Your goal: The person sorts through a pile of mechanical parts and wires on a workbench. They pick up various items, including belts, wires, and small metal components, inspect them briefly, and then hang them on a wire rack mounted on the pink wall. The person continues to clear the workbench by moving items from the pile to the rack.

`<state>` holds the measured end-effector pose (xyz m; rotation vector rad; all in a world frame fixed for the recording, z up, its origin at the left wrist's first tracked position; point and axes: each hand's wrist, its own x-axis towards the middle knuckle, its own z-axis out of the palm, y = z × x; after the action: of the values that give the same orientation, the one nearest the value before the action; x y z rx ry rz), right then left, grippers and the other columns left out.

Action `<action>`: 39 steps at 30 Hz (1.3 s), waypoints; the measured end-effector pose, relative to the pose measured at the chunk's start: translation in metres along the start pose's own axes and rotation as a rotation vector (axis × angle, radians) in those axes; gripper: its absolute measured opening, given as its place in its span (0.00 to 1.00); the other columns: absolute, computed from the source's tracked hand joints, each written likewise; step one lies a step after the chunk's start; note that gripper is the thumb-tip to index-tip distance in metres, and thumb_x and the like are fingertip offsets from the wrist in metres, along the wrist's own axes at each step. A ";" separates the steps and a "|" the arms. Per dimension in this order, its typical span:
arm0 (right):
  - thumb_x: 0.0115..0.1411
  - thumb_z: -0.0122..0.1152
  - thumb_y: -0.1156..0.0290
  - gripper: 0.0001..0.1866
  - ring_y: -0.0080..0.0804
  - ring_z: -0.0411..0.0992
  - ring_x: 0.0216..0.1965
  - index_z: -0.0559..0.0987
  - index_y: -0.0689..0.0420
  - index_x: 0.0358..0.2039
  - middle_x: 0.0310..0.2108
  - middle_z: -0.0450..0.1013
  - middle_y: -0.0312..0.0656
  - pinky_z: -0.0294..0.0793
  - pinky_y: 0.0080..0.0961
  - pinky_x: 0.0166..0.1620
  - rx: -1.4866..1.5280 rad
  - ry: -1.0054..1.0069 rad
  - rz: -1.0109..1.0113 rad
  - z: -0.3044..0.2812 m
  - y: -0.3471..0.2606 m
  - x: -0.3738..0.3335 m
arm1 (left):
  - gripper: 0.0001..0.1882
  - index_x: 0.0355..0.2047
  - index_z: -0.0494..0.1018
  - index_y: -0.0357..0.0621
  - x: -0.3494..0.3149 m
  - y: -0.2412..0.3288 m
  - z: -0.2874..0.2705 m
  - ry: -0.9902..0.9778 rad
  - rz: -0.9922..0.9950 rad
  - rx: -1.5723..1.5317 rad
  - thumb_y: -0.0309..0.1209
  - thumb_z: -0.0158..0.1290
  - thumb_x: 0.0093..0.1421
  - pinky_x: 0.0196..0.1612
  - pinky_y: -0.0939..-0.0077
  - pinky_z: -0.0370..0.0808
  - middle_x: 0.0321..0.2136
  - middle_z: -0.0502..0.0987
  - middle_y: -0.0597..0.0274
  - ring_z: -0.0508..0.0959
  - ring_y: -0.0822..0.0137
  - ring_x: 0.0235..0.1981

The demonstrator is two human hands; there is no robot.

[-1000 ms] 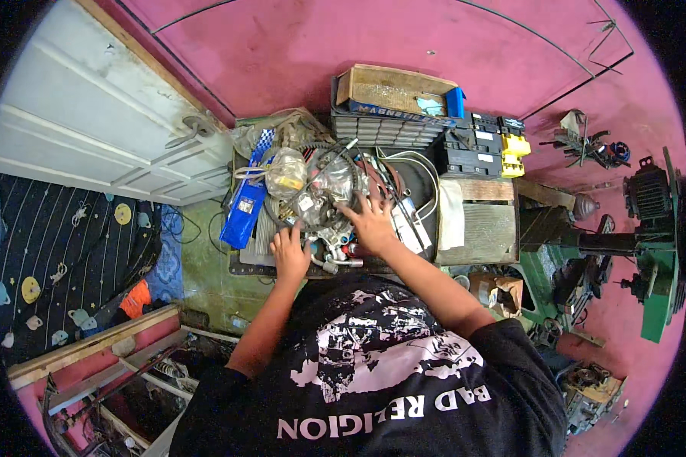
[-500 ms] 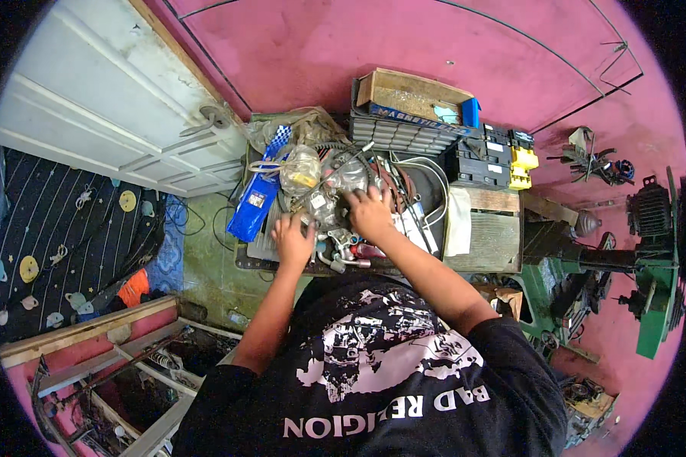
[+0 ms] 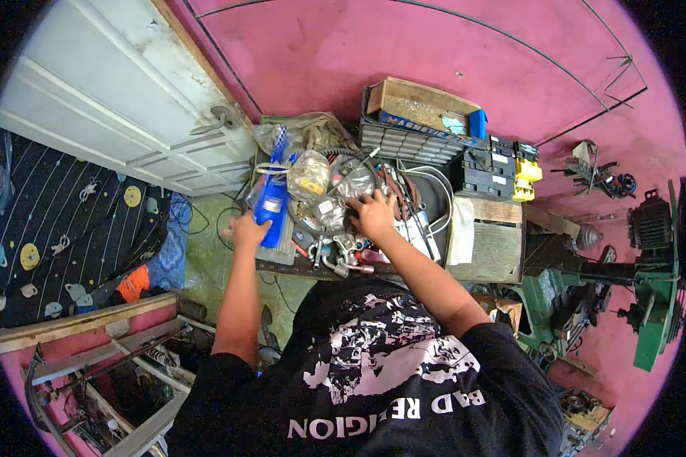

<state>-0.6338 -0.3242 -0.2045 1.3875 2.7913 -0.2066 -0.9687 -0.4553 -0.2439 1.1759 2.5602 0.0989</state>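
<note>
A long blue plastic piece (image 3: pixel 273 207) with a pale label and a checkered tip lies at the left of the bench. My left hand (image 3: pixel 245 230) is closed on its left edge, thumb on top. My right hand (image 3: pixel 373 216) rests on the heap in the middle, fingers bent and apart. Beside its fingers lies a small clear plastic bag of parts (image 3: pixel 329 212). A larger clear bag (image 3: pixel 308 177) with something yellow inside sits next to the blue piece. Metal fittings (image 3: pixel 344 256) and a red-handled item are near the front edge. What lies under my right fingers is hidden.
Behind the heap stands a grey drawer unit with an open box (image 3: pixel 423 105) on top. Black and yellow bins (image 3: pixel 486 169) stand at the right. Pale cables (image 3: pixel 443 190) and a white cloth (image 3: pixel 460 232) lie nearby. A green drill press (image 3: pixel 655 297) stands further right.
My left hand has moved left and taken hold of the blue plastic piece, which has shifted right and turned straighter. My right hand stays on the heap.
</note>
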 end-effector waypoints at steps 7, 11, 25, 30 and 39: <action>0.50 0.71 0.53 0.24 0.43 0.66 0.59 0.83 0.33 0.50 0.48 0.78 0.38 0.53 0.64 0.61 0.029 -0.027 0.173 -0.007 0.010 -0.003 | 0.31 0.58 0.73 0.52 -0.052 0.038 0.028 0.103 -0.062 -0.069 0.48 0.62 0.56 0.55 0.34 0.61 0.55 0.75 0.53 0.68 0.43 0.58; 0.51 0.70 0.58 0.24 0.44 0.65 0.60 0.82 0.42 0.51 0.52 0.75 0.41 0.54 0.63 0.62 -0.026 -0.049 0.202 -0.019 -0.009 0.011 | 0.31 0.61 0.70 0.52 -0.063 0.046 0.016 0.222 -0.096 -0.161 0.48 0.60 0.59 0.55 0.36 0.61 0.58 0.70 0.55 0.66 0.45 0.59; 0.61 0.61 0.56 0.28 0.45 0.64 0.61 0.73 0.46 0.62 0.49 0.79 0.45 0.50 0.73 0.60 0.327 -0.072 -0.093 -0.022 -0.075 0.139 | 0.23 0.48 0.77 0.34 0.058 0.141 -0.003 0.238 0.115 -0.896 0.45 0.51 0.70 0.51 0.58 0.73 0.43 0.80 0.37 0.79 0.40 0.45; 0.59 0.64 0.55 0.20 0.43 0.68 0.55 0.83 0.47 0.49 0.42 0.81 0.39 0.56 0.67 0.54 0.266 0.070 -0.053 -0.020 -0.064 0.112 | 0.17 0.35 0.77 0.35 0.026 0.166 -0.015 0.298 0.196 -0.920 0.40 0.53 0.68 0.42 0.54 0.72 0.33 0.80 0.40 0.78 0.41 0.37; 0.48 0.72 0.66 0.13 0.43 0.69 0.48 0.79 0.51 0.33 0.34 0.78 0.39 0.55 0.51 0.51 0.515 0.596 -0.013 -0.064 -0.002 -0.005 | 0.14 0.39 0.82 0.36 -0.077 0.218 -0.044 0.129 0.256 -1.070 0.37 0.56 0.68 0.41 0.67 0.74 0.32 0.84 0.54 0.81 0.64 0.35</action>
<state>-0.6299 -0.3210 -0.1403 1.7756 3.3932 -0.6520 -0.7775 -0.3669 -0.1397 1.0032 1.8834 1.4151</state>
